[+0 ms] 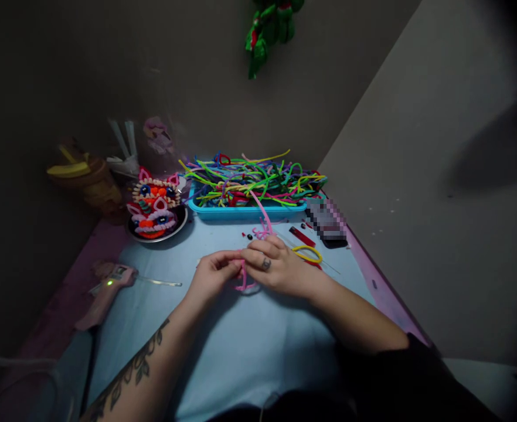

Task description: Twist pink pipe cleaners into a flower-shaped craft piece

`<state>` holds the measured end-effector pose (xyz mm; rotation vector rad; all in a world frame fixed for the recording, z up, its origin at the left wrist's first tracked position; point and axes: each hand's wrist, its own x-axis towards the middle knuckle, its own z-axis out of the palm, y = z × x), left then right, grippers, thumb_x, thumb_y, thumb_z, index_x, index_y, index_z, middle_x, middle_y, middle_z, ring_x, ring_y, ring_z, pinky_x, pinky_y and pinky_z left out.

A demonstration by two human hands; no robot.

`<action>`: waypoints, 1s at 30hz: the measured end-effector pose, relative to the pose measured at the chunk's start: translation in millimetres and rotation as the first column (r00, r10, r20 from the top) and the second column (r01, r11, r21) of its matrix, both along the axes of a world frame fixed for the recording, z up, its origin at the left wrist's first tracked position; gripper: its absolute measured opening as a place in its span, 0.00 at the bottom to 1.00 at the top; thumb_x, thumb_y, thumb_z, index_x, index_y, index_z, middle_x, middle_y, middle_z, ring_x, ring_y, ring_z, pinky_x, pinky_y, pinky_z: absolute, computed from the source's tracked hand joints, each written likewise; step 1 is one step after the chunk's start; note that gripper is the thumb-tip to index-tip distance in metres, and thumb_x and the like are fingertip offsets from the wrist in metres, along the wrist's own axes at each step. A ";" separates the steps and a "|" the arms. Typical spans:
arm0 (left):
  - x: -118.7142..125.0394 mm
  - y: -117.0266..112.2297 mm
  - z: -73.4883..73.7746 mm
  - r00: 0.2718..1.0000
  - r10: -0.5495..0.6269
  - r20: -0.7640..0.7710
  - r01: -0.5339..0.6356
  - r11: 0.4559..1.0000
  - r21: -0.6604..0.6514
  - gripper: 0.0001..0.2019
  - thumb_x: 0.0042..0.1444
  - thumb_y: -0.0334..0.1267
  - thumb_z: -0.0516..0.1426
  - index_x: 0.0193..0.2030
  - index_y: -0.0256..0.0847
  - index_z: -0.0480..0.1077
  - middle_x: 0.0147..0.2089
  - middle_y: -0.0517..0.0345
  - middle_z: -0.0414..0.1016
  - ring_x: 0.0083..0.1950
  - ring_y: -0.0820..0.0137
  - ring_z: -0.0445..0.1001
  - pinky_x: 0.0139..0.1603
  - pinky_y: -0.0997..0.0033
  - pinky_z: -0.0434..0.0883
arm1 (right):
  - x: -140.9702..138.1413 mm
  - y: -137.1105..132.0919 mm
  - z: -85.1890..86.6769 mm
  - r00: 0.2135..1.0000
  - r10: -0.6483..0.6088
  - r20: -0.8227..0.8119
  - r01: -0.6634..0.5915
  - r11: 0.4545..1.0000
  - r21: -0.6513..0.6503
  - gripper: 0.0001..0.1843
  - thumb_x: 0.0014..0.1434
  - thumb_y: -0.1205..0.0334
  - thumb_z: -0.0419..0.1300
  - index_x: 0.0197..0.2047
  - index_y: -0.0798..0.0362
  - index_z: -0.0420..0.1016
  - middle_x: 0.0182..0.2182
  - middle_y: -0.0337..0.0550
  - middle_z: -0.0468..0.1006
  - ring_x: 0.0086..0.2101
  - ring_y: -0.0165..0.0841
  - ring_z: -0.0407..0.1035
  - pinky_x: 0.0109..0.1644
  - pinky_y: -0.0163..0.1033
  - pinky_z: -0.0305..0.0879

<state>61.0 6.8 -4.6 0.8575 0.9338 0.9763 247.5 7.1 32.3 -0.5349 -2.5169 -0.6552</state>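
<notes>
Both my hands meet over the middle of the blue-covered table (pixel 223 346), working on a bent pink pipe cleaner (pixel 244 280). My left hand (pixel 214 272) pinches it between thumb and forefinger. Curled over the same piece from the right is my right hand (pixel 274 264), its fingertips partly hidden. A loop of the pink pipe cleaner hangs below the fingers, and a long pink strand (pixel 262 212) sticks up past my right hand. Just beyond it lie short curly pink bits (pixel 262 230) and small dark beads (pixel 250 237).
A blue tray (pixel 250 212) heaped with colourful pipe cleaners stands at the back. Left of it, a metal bowl (pixel 155 239) holds fuzzy animal faces. A pink glue gun (pixel 109 293) with its light on lies left. Yellow-handled scissors (pixel 308 253), a red lighter (pixel 302 236) and a phone (pixel 329 225) lie right.
</notes>
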 end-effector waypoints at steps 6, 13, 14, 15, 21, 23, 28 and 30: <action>-0.5 1.9 0.3 0.989 0.067 0.134 -0.044 0.985 -0.168 0.21 0.28 0.39 0.76 0.33 0.35 0.82 0.26 0.52 0.81 0.24 0.74 0.75 0.29 0.76 0.71 | 4.4 6.8 -14.5 0.985 0.086 -0.148 -0.057 0.980 0.193 0.06 0.61 0.67 0.63 0.34 0.47 0.77 0.41 0.38 0.79 0.45 0.32 0.65 0.50 0.41 0.62; -1.3 -0.1 1.8 0.991 0.054 0.123 -0.041 0.994 -0.105 0.20 0.32 0.41 0.75 0.35 0.35 0.82 0.26 0.52 0.81 0.24 0.74 0.74 0.30 0.74 0.72 | 9.6 7.7 -17.7 0.985 0.059 -0.160 -0.016 0.966 0.258 0.08 0.61 0.67 0.63 0.37 0.41 0.78 0.37 0.35 0.80 0.41 0.32 0.67 0.45 0.41 0.64; -0.6 -0.8 2.4 0.992 0.072 0.105 -0.065 0.995 -0.074 0.20 0.33 0.42 0.75 0.35 0.35 0.82 0.26 0.52 0.81 0.25 0.73 0.74 0.30 0.74 0.72 | 9.4 7.9 -17.2 0.985 0.056 -0.165 -0.011 0.966 0.259 0.09 0.61 0.68 0.63 0.37 0.42 0.78 0.37 0.36 0.80 0.41 0.32 0.67 0.44 0.41 0.64; 0.3 -1.5 3.2 0.991 0.101 0.084 -0.097 0.994 -0.042 0.19 0.33 0.42 0.75 0.34 0.36 0.82 0.27 0.52 0.82 0.26 0.73 0.75 0.31 0.73 0.72 | 8.8 8.3 -16.8 0.983 0.052 -0.178 -0.006 0.968 0.253 0.09 0.61 0.69 0.63 0.38 0.42 0.79 0.37 0.37 0.80 0.41 0.32 0.67 0.44 0.41 0.64; 4.2 -4.0 6.9 0.961 0.272 -0.040 -0.266 0.957 0.113 0.16 0.32 0.40 0.74 0.29 0.38 0.79 0.28 0.57 0.81 0.29 0.72 0.74 0.34 0.71 0.71 | 2.8 10.3 -20.8 0.925 -0.086 -0.370 0.096 0.995 0.010 0.06 0.61 0.62 0.64 0.42 0.46 0.79 0.35 0.43 0.76 0.44 0.37 0.65 0.47 0.44 0.65; 3.7 -4.0 4.6 0.954 0.291 -0.071 -0.277 0.947 0.164 0.14 0.36 0.40 0.72 0.30 0.38 0.78 0.28 0.57 0.80 0.29 0.72 0.74 0.34 0.72 0.71 | 1.5 9.8 -22.7 0.907 -0.137 -0.399 0.111 0.990 -0.087 0.05 0.61 0.61 0.64 0.41 0.46 0.79 0.37 0.44 0.75 0.45 0.39 0.64 0.50 0.45 0.65; 1.3 -3.9 -3.6 0.942 0.302 -0.149 -0.244 0.917 0.314 0.09 0.44 0.38 0.68 0.33 0.39 0.78 0.31 0.57 0.81 0.32 0.71 0.74 0.36 0.72 0.71 | -2.3 7.4 -20.2 0.876 -0.219 -0.430 0.065 0.937 -0.344 0.04 0.61 0.62 0.62 0.38 0.47 0.79 0.41 0.46 0.73 0.46 0.40 0.64 0.53 0.48 0.64; 0.3 -4.9 -4.6 0.933 0.306 -0.190 -0.219 0.900 0.376 0.07 0.47 0.38 0.67 0.33 0.40 0.78 0.31 0.57 0.80 0.31 0.71 0.74 0.35 0.72 0.70 | -4.1 6.8 -16.0 0.860 -0.275 -0.429 0.050 0.884 -0.465 0.04 0.61 0.62 0.61 0.36 0.48 0.79 0.42 0.46 0.72 0.48 0.40 0.65 0.56 0.51 0.62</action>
